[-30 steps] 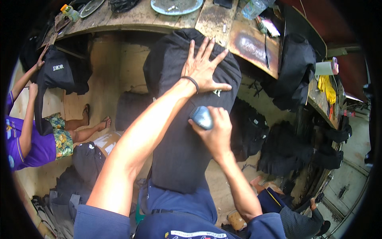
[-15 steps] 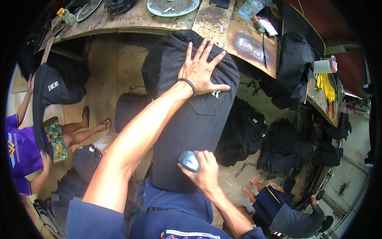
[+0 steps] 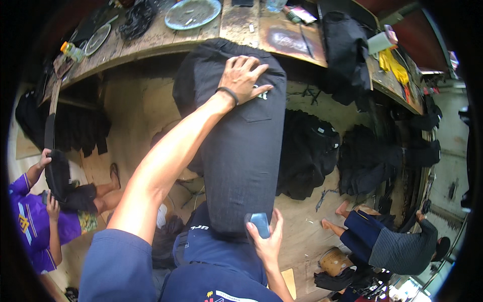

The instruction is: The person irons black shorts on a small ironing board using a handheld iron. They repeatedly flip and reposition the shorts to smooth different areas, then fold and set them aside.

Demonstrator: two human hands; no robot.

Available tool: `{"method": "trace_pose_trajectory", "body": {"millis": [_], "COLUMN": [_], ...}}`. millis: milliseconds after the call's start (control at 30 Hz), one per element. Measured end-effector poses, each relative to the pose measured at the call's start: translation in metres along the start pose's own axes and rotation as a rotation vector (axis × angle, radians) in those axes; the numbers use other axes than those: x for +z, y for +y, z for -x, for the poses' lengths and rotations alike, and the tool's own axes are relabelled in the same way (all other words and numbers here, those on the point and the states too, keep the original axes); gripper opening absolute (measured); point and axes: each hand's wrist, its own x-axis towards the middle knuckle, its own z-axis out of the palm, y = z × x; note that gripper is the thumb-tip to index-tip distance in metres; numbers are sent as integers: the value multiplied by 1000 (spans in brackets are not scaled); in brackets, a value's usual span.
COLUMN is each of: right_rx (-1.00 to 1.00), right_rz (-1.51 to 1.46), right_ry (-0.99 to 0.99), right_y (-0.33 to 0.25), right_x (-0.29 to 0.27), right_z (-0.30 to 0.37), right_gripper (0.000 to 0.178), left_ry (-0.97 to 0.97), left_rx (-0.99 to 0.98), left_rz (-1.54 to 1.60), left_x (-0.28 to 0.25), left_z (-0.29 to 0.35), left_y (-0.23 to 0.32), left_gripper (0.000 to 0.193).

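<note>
Black trousers (image 3: 241, 161) with a gathered waistband, a back pocket and white lettering stretch from the wooden table's edge down to my lap. They lie smooth and taut, as if over a long form, which is hidden. My left hand (image 3: 242, 80), with a dark band at the wrist, rests on the cloth just below the waistband, fingers bent and thumb stretched out. Beside the near end of the trousers my right hand (image 3: 266, 239) grips a small rounded device (image 3: 260, 225) with a shiny blue-grey top; its exact kind is unclear.
Along the far side runs a worn wooden table (image 3: 156, 43) holding a round metal plate (image 3: 192, 14) and a black plastic bag (image 3: 137, 20). Piles of black clothes (image 3: 307, 151) lie on the floor at right. One person in purple (image 3: 43, 216) handles black cloth at left; another (image 3: 397, 246) is at lower right.
My left hand has drawn its fingers in from a flat spread. My right hand has moved with the device to the trousers' right edge. The view has shifted; the person in purple has lowered the cloth.
</note>
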Motion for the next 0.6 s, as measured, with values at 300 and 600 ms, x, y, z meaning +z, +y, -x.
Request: {"method": "trace_pose_trajectory", "body": {"millis": [300, 600], "right_rx": [180, -1100], "right_rz": [286, 327], "right_ry": [-177, -121], "right_y": [-28, -208], "right_x": [-26, 62], "right_z": [-9, -214], "right_gripper": [110, 69], "left_ry": [-35, -474], "left_rx": [-90, 19], "left_rz": [5, 132], "left_x": [-2, 12], "left_z": [-18, -54], "left_y": [0, -32], "left_gripper": [62, 81]}}
